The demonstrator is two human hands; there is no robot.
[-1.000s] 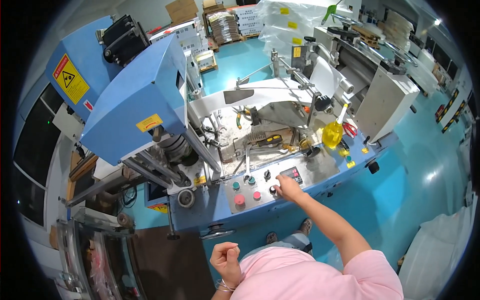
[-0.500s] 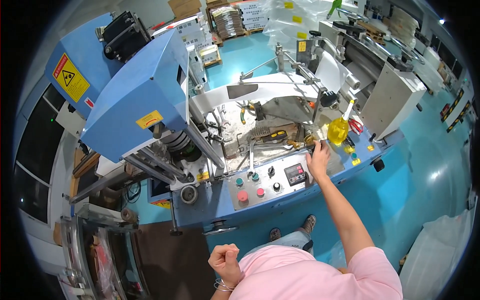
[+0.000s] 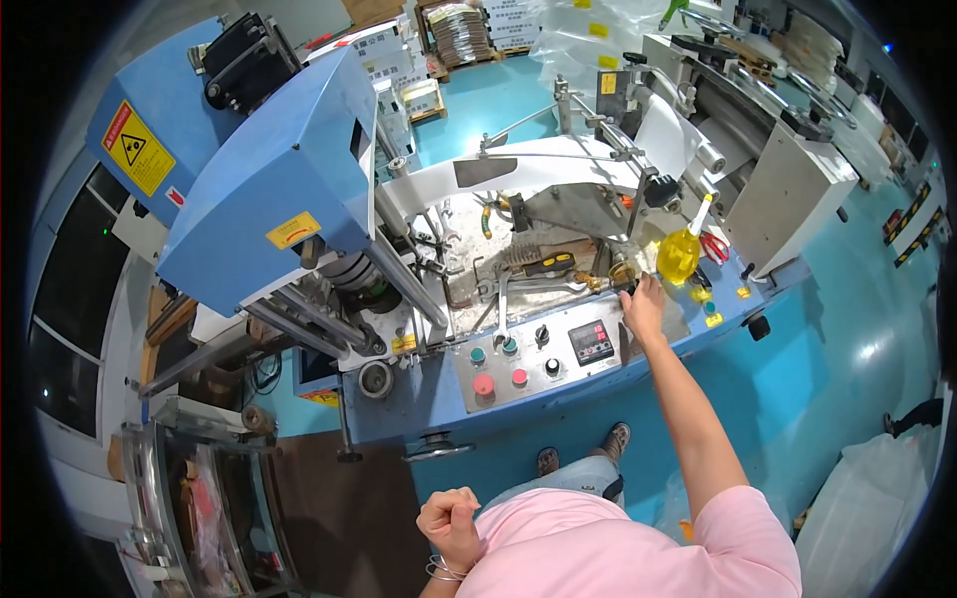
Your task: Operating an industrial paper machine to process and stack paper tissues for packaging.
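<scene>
My right hand (image 3: 645,307) reaches over the right end of the control panel (image 3: 469,371), beside a brass fitting (image 3: 620,273). Its fingers and thumb are closed around a small dark part that I cannot make out. A clear bottle of yellow liquid (image 3: 678,257) with a white spout stands just beyond that hand, with red-handled scissors (image 3: 714,248) behind it. Near my body, my left hand (image 3: 451,523) is curled into a loose fist with nothing visible in it. Wrenches (image 3: 502,309), a yellow-and-black screwdriver (image 3: 550,264), a wire brush (image 3: 524,256) and pliers (image 3: 486,221) lie on the machine bed.
The blue machine housing (image 3: 269,179) rises at the left, its metal posts (image 3: 411,289) in front. A white web (image 3: 558,157) curves across the back toward rollers at the right. A handwheel (image 3: 439,448) sticks out below the panel. Wrapped pallets stand behind.
My right hand has shifted slightly right and forward, its thumb drawing in toward the fingers by the brass fitting. The view has moved a little. My left hand stays curled.
</scene>
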